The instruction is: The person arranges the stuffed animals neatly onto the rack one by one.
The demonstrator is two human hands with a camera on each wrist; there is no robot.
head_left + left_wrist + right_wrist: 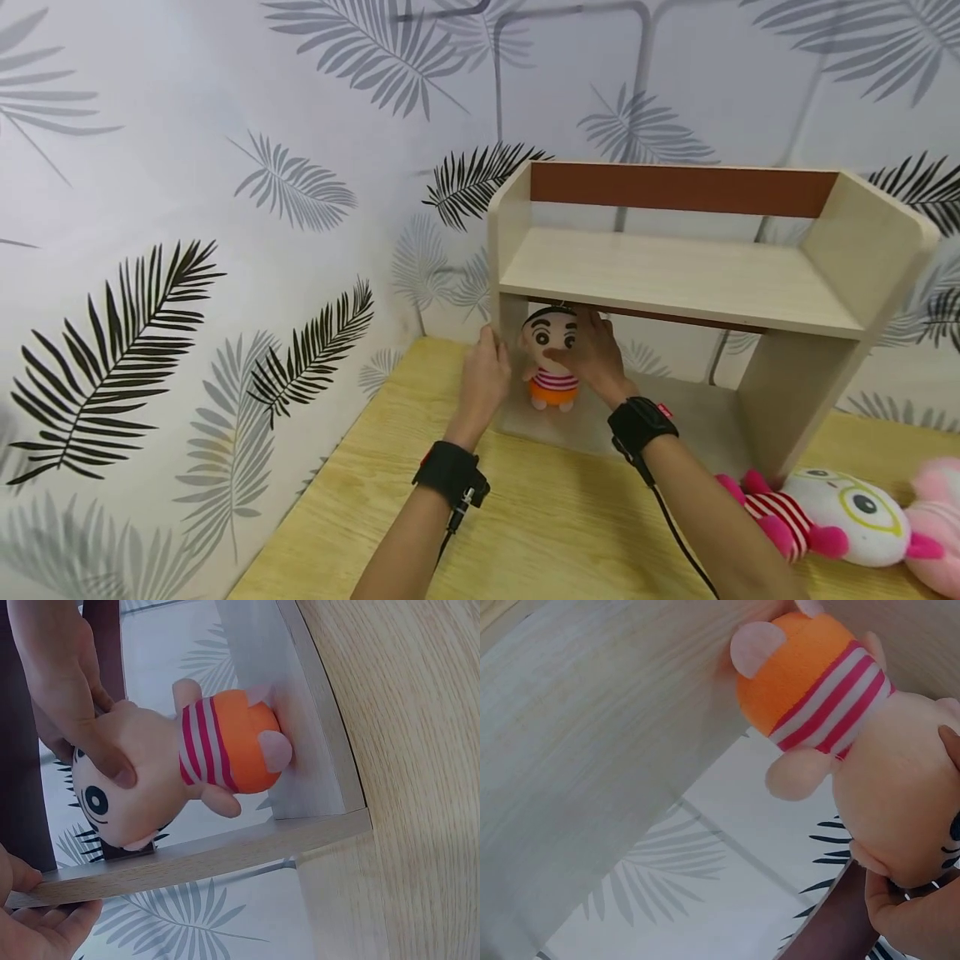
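A plush doll [553, 382] with thick dark eyebrows, a pink-and-white striped shirt and orange shorts stands upright in the lower left compartment of a light wooden shelf [675, 267]. My right hand [600, 354] grips the doll's head from its right side, thumb across the face. The right wrist view shows the doll [832, 682] with my right fingers [922, 915] at its head. My left hand [483, 383] holds the front edge of the shelf's left side panel. In the left wrist view, thumb and fingers lie on either side of that panel [187, 862].
The shelf stands on a yellow wood-grain table [390, 467] near a leaf-patterned wall [187, 167]. To the right lie a white-and-pink plush toy [862, 512] with yellow-rimmed eyes and a pale pink plush toy [937, 533]. Cables run from both wrist cameras.
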